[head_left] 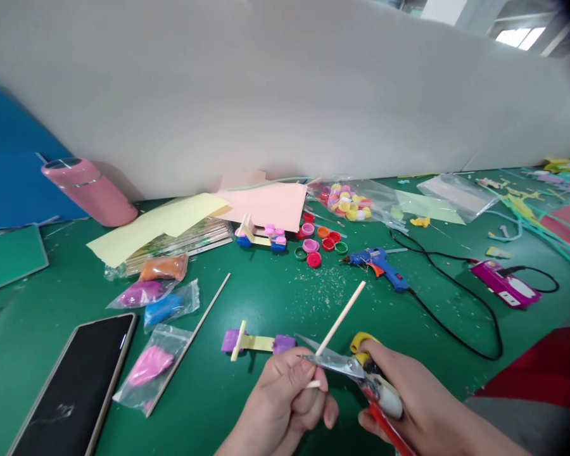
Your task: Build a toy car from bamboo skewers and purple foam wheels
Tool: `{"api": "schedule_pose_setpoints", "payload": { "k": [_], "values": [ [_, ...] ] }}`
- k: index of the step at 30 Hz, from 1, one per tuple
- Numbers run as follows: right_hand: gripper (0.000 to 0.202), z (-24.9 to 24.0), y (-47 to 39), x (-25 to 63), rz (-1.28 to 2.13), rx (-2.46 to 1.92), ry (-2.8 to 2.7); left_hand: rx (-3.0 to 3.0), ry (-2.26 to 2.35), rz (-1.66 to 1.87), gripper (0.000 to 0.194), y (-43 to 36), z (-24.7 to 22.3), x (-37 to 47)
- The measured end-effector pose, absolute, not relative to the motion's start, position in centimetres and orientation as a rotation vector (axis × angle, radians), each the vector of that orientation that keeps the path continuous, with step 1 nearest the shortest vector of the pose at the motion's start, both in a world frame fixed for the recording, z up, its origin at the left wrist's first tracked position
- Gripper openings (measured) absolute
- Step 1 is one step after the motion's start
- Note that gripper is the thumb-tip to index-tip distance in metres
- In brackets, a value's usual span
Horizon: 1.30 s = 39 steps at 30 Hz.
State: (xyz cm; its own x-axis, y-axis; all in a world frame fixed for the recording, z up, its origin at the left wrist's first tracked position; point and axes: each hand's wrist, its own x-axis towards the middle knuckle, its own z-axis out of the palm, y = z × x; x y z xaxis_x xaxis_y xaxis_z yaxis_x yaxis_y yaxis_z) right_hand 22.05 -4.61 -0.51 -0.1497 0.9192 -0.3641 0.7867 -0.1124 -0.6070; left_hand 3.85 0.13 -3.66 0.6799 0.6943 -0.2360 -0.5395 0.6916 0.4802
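Observation:
My left hand (285, 392) pinches a thin pale wooden stick (341, 318), which points up and to the right, with a short end showing below the fingers. My right hand (418, 386) grips scissors (339, 363) with yellow and red on the handles. Their parted blades lie across the stick, close to my left fingertips. Just beyond my left hand is a small craft piece (259, 342) of purple blocks joined by pale yellow strips. Farther back stands a similar piece (261, 238) in blue, pink and cream.
A blue glue gun (377, 265) lies right of several coloured bottle caps (313, 259), its cord running to a purple power strip (506, 284). At left are a phone (76, 386), bags of clay (154, 364), a long stick (190, 342) and a pink bottle (92, 192).

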Motion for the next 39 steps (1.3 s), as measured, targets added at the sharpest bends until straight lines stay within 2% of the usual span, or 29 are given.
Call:
{"api": "schedule_pose_setpoints", "payload": {
  "k": [5, 10, 16, 20, 29, 34, 39],
  "values": [
    [0.032, -0.9, -4.9, 22.1, 1.101, -1.895, -2.0, 0.38, 0.395, 0.664, 0.025, 0.1, -3.3, 3.7],
    [0.024, -1.3, -5.1, 22.2, 1.064, -1.91, -2.003, 0.469, 0.499, 0.713, 0.024, 0.1, -3.5, 3.9],
    [0.026, -1.2, -5.0, 22.2, 1.041, -1.945, -1.986, 0.941, 0.861, 0.815, 0.034, -0.3, -3.8, 3.9],
    [0.026, -0.4, -4.6, 21.8, 1.075, -1.969, -2.016, 1.229, 1.048, 0.943, 0.033, -0.8, -3.9, 3.9],
    [0.021, -0.6, -4.7, 20.6, 1.173, -1.981, -1.96, 1.387, 1.117, 1.044, 0.029, -1.3, -4.7, 4.0],
    [0.019, -0.7, -4.6, 21.0, 1.12, -1.967, -1.981, 1.175, 1.065, 0.99, 0.032, -1.0, -4.5, 4.1],
    [0.029, -0.8, -4.8, 21.7, 1.117, -1.91, -1.959, 0.548, 0.576, 0.837, 0.029, -0.3, -4.1, 4.2]
  ]
}}
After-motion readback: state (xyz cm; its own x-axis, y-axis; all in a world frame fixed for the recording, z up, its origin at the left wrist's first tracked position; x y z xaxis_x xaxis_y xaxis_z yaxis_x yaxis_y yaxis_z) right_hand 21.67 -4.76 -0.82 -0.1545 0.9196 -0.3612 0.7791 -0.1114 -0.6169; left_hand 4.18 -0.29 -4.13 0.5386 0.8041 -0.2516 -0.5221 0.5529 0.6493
